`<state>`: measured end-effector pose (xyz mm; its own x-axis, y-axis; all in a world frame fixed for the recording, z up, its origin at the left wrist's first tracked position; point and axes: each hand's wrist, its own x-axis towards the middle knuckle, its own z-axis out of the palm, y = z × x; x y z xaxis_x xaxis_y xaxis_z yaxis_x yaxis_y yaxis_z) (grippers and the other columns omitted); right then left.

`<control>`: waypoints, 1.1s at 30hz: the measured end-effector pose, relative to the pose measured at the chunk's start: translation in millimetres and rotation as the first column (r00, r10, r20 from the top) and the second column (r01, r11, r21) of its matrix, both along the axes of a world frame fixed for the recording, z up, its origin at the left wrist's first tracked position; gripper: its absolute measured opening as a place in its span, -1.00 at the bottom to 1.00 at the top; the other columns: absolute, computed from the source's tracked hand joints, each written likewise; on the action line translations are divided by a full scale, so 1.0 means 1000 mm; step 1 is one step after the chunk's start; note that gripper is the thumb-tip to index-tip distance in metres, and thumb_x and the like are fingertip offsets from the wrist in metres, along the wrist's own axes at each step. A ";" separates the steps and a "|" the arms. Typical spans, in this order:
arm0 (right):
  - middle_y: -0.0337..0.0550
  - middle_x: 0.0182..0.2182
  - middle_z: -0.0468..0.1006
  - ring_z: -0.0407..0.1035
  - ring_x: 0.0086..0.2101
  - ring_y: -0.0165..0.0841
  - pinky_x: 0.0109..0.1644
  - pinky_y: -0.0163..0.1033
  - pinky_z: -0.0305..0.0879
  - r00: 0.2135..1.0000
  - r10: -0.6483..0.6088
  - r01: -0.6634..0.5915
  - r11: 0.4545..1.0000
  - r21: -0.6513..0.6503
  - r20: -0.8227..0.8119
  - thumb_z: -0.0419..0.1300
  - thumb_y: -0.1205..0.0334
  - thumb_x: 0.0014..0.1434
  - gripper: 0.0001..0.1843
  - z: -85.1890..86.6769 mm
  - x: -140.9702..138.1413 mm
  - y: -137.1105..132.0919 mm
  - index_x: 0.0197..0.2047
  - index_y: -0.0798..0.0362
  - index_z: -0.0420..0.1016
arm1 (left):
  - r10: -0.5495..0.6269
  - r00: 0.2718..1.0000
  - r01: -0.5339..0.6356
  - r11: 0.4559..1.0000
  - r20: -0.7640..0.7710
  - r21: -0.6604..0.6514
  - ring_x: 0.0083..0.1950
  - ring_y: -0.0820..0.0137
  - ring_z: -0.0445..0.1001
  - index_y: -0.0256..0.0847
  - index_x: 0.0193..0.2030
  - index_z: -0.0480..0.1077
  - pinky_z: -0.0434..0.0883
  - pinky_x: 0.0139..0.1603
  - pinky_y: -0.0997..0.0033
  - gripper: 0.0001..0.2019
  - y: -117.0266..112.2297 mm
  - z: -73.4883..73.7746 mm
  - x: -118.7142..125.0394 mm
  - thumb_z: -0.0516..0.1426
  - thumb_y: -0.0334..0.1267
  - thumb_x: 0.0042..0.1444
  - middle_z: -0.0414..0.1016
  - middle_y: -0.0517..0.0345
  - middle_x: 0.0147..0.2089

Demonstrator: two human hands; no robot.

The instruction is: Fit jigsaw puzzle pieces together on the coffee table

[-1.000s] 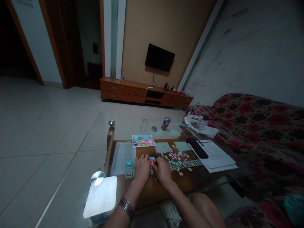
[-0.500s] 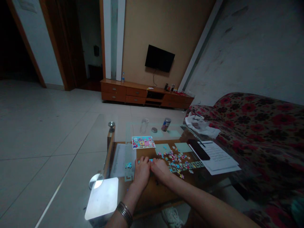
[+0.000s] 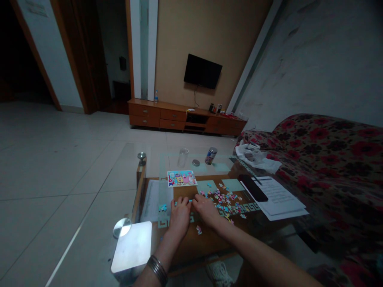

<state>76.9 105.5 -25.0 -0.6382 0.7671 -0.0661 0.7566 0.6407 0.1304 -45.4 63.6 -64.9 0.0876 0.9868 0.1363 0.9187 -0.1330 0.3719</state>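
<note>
My left hand and my right hand rest side by side on a glass coffee table, fingers curled down onto a small joined cluster of blue jigsaw pieces. What the fingertips pinch is too small to make out. A heap of loose coloured jigsaw pieces lies just right of my right hand. One stray piece sits near my right wrist, another left of my left hand. A colourful cartoon reference picture lies beyond my hands.
On the table stand a clear glass, a drink can and a small round lid. A black phone lies on white papers at the right. A flowered sofa runs along the right; tiled floor lies left.
My view shifted slightly. My right forearm swung in lower from the right, my hands stayed together on the blue cluster, and a stray piece now shows near my right wrist.
</note>
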 end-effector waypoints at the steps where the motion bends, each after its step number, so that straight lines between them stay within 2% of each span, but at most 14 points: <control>1: 0.01 -0.19 0.53 0.41 -0.15 -0.22 -0.15 -0.26 0.29 1.000 -0.010 0.010 1.000 -0.003 -0.017 0.05 0.48 0.22 -0.77 0.000 0.002 0.001 -0.19 0.14 0.52 | 0.001 1.000 -0.001 1.000 -0.003 0.001 0.14 0.18 0.24 -0.10 0.05 0.38 0.14 0.16 0.00 -0.66 0.000 0.000 0.000 -0.10 -0.41 0.27 0.40 0.05 0.06; 8: -0.12 -0.21 0.55 0.43 -0.21 -0.33 -0.16 -0.33 0.24 0.980 -0.094 0.092 0.996 -0.018 -0.174 0.01 0.37 0.29 -0.71 -0.005 0.029 -0.001 -0.08 0.02 0.54 | -0.004 1.000 0.004 1.000 -0.012 0.010 0.15 0.20 0.24 -0.08 0.02 0.38 0.11 0.17 0.00 -0.68 0.001 -0.004 0.000 -0.08 -0.42 0.25 0.39 0.07 0.06; 13: -0.13 -0.28 0.55 0.42 -0.24 -0.32 -0.18 -0.32 0.22 0.945 -0.106 0.103 0.994 -0.025 -0.309 0.06 0.29 0.29 -0.76 -0.022 0.041 -0.010 -0.18 0.01 0.58 | -0.009 1.000 0.009 1.000 0.007 0.014 0.15 0.22 0.25 -0.04 -0.02 0.39 0.11 0.16 0.00 -0.67 0.002 -0.005 0.000 -0.08 -0.45 0.24 0.40 0.11 0.05; 17: -0.17 -0.26 0.56 0.42 -0.22 -0.33 -0.14 -0.32 0.23 0.917 -0.089 0.038 0.990 -0.136 -0.388 0.12 0.36 0.22 -0.80 -0.030 0.043 -0.013 -0.19 -0.01 0.57 | -0.009 1.000 0.009 1.000 0.020 -0.004 0.14 0.21 0.26 -0.01 0.01 0.38 0.09 0.16 0.00 -0.65 0.005 -0.007 -0.001 -0.05 -0.46 0.22 0.41 0.11 0.05; 21: -0.17 -0.21 0.53 0.42 -0.18 -0.36 -0.11 -0.33 0.26 0.843 -0.217 0.098 0.962 -0.256 -0.492 0.16 0.43 0.14 -0.76 -0.026 0.043 -0.006 -0.15 0.00 0.53 | -0.017 1.000 0.018 0.999 0.026 -0.028 0.14 0.23 0.26 -0.01 0.02 0.38 0.09 0.16 0.02 -0.64 0.007 -0.007 -0.002 -0.04 -0.47 0.20 0.41 0.11 0.06; 25: -0.16 -0.24 0.53 0.43 -0.21 -0.33 -0.12 -0.34 0.25 0.851 -0.317 0.169 0.920 -0.354 -0.419 0.22 0.43 0.08 -0.80 -0.022 0.040 0.004 -0.21 0.03 0.55 | -0.025 0.999 0.026 0.999 0.027 -0.038 0.14 0.23 0.26 0.00 0.02 0.37 0.09 0.17 0.04 -0.64 0.008 -0.006 -0.002 -0.05 -0.47 0.20 0.41 0.13 0.06; 33: -0.16 -0.19 0.52 0.43 -0.16 -0.26 -0.16 -0.31 0.20 0.917 -0.310 0.211 0.911 -0.353 -0.253 0.25 0.47 0.01 -0.73 -0.009 0.029 0.007 -0.19 0.02 0.54 | -0.036 0.999 0.037 0.999 0.018 -0.031 0.15 0.26 0.26 0.00 0.03 0.34 0.06 0.20 0.02 -0.63 0.009 -0.004 -0.002 -0.07 -0.49 0.21 0.40 0.17 0.06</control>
